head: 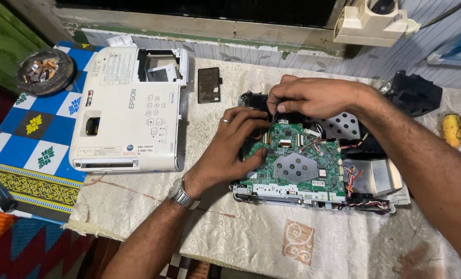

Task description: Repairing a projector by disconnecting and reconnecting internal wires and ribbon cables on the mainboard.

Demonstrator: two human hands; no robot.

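An opened projector chassis (375,178) lies on the table with its green circuit board (297,165) exposed and a perforated metal shield in the board's middle. My left hand (230,147), with a ring and a wristwatch, rests on the board's left edge, thumb pressed on the board. At the board's far edge my right hand (313,95) pinches something thin and dark, apparently a flat cable; the fingers hide what exactly it is. The projector's white top cover (127,111) lies upside-right to the left.
A small black panel (209,84) lies behind the cover. A round tray of small parts (44,71) sits at the far left on a blue patterned cloth (29,150). A black plastic part (414,93) and a yellow object (451,129) lie at the right. A beige cloth (241,232) covers the table.
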